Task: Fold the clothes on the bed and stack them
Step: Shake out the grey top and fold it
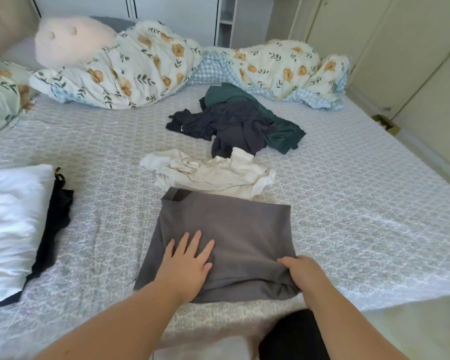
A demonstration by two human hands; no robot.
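Head view: grey garment pressed flat and gripped at the near edge of the bed

Head-camera footage shows a grey, partly folded knit garment (226,242) laid as a rough rectangle on the patterned pale bedsheet (348,203), close to the near edge of the bed. The left hand (189,266) is laid palm down on the garment's near-left part, its fingers straight and spread, with the forearm reaching in from the lower left. The right hand (300,275) is curled over the garment's near-right corner, where the cloth is bunched and gripped between thumb and fingers; its forearm enters from the lower right.

Just beyond the grey garment, a crumpled cream cloth garment (211,172) is seen, its near edge touching or slightly overlapped by the grey one. Farther away, a rumpled dark navy garment (226,126) is heaped, partly over a dark green garment (283,131) that extends to the right.

At the left, a white satin pillow (8,224) is placed on the bed, with a black garment (55,222) lying along its right side and partly under it. Along the far side, a bunched floral quilt with a blue checked lining (146,66) is spread across the bed, and a fluffy pale pink plush cushion (73,40) rests at its far-left end.
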